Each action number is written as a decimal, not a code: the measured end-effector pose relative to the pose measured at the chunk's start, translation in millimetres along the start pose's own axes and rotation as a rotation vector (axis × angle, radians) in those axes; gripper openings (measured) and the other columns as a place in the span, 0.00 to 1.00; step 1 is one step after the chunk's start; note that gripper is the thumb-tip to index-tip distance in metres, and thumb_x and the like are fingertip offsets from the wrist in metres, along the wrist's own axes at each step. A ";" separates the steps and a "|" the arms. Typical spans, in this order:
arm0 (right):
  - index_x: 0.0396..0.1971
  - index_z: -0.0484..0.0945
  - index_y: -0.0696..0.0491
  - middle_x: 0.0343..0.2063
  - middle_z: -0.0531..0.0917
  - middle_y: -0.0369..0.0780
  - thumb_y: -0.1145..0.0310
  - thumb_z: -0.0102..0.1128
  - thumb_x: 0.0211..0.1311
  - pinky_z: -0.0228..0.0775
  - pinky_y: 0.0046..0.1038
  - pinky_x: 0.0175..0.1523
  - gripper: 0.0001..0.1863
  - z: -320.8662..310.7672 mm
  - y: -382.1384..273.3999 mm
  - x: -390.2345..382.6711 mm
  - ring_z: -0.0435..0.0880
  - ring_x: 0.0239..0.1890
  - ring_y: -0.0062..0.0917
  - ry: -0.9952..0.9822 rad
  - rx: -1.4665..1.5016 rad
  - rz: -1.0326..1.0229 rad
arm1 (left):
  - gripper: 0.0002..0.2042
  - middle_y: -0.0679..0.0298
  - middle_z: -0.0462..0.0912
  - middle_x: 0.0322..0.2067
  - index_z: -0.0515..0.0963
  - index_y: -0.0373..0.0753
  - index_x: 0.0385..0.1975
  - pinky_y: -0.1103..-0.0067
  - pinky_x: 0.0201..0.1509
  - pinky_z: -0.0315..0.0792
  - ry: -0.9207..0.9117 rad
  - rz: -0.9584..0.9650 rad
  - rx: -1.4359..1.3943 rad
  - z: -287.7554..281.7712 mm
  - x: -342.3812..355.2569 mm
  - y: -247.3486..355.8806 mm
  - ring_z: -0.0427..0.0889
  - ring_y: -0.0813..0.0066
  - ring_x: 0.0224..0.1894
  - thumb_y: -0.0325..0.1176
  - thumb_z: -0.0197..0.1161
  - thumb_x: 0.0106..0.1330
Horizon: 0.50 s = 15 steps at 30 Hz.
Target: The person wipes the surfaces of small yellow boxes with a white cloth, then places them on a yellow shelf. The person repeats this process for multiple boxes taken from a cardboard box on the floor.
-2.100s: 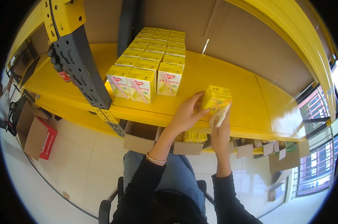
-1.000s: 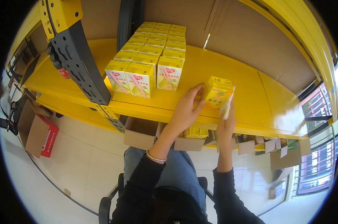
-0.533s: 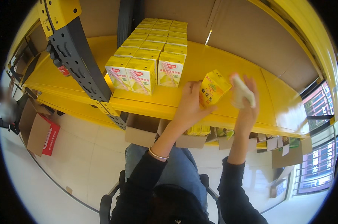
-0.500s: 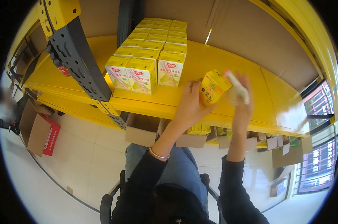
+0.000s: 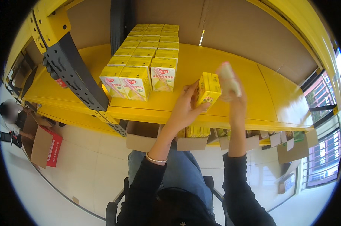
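Note:
My left hand [image 5: 184,104] grips a small yellow drink carton [image 5: 209,89] above the front part of the yellow shelf [image 5: 253,88]. The carton stands tilted, with its top and a narrow side showing. Just to its right, my right hand [image 5: 236,103] is closed round a folded white cloth [image 5: 229,81] with a pinkish edge, blurred by motion. A small gap lies between cloth and carton. To the left, several yellow-and-white drink cartons [image 5: 134,83] stand in close rows on the shelf, with pink straws pictured on their fronts.
A dark perforated upright [image 5: 77,71] stands left of the rows. Brown cardboard [image 5: 238,34] backs the shelf. Below are open cardboard boxes [image 5: 143,141], some with yellow cartons [image 5: 196,132] inside. At far left, another person [image 5: 13,115] is beside a red-and-brown box [image 5: 53,151].
My left hand has turned the carton, so its printed front no longer faces up. The cloth in my right hand has shifted slightly left. The other person has come more into view.

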State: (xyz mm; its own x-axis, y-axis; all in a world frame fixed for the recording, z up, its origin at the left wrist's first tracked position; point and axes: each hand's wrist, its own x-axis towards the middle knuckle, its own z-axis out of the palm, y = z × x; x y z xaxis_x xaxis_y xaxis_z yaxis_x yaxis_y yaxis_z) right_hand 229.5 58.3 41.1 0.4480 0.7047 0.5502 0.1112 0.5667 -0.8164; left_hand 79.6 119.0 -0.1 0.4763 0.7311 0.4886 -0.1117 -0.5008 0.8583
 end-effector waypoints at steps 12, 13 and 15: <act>0.51 0.69 0.61 0.29 0.78 0.38 0.79 0.36 0.56 0.69 0.21 0.31 0.22 12.4 11.9 -9.5 0.76 0.27 0.19 -0.245 -0.063 0.388 | 0.27 0.59 0.71 0.50 0.61 0.34 0.56 0.76 0.59 0.65 0.054 -0.168 -0.557 -13.7 -5.6 17.1 0.70 0.71 0.55 0.26 0.63 0.58; 0.51 0.69 0.61 0.28 0.78 0.39 0.79 0.37 0.56 0.70 0.22 0.31 0.21 11.3 10.6 -8.6 0.77 0.26 0.20 -0.268 -0.020 0.439 | 0.26 0.59 0.71 0.50 0.61 0.34 0.56 0.76 0.59 0.66 0.084 -0.140 -0.557 -11.6 -4.9 18.2 0.70 0.72 0.55 0.25 0.63 0.58; 0.49 0.70 0.62 0.27 0.78 0.39 0.79 0.38 0.55 0.70 0.22 0.30 0.20 8.6 10.8 -7.9 0.77 0.24 0.21 -0.277 0.058 0.464 | 0.29 0.59 0.69 0.50 0.59 0.34 0.57 0.76 0.59 0.66 0.106 -0.123 -0.533 -5.9 -4.9 16.9 0.70 0.71 0.54 0.22 0.63 0.56</act>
State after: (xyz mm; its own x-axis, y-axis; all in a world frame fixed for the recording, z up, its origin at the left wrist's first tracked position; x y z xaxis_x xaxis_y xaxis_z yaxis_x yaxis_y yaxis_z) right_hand 219.5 62.4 29.5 0.1870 0.9682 0.1662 -0.0949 0.1862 -0.9779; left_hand 70.3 109.6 12.9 0.4263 0.8259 0.3691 -0.4994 -0.1253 0.8572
